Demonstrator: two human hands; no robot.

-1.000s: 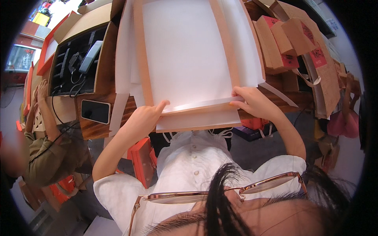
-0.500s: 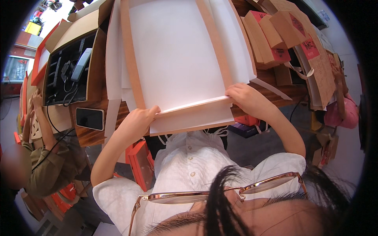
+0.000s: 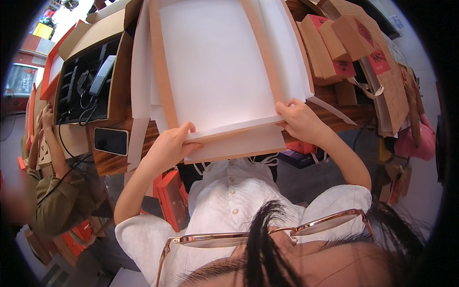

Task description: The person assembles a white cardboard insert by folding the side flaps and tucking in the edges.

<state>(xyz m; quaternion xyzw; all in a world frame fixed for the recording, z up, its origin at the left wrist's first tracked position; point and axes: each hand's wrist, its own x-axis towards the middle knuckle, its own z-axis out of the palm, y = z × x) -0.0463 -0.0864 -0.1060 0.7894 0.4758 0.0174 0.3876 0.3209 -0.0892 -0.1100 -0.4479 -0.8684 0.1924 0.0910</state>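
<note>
A large cardboard box blank (image 3: pixel 215 62) lies in front of me, white on its inner face, with brown strips along both sides. Its near edge is folded into a narrow raised flap (image 3: pixel 234 128), and a further white panel (image 3: pixel 239 146) hangs toward my body. At the flap's left end, my left hand (image 3: pixel 167 144) grips it with curled fingers above and the thumb below. The opposite end is pinched between the thumb and fingers of my right hand (image 3: pixel 301 120).
A black smartphone (image 3: pixel 111 141) lies on the wooden table (image 3: pixel 103 165) at left, beside an open carton (image 3: pixel 117 81) holding a cabled device (image 3: pixel 102 76). Brown boxes with red labels (image 3: pixel 330 52) crowd the right. Other people's hands (image 3: pixel 48 119) work at far left and far right.
The near flap has tipped, showing more of its white face. My left hand has shifted its hold, its thumb now visible below the fold; my right fingers have curled slightly.
</note>
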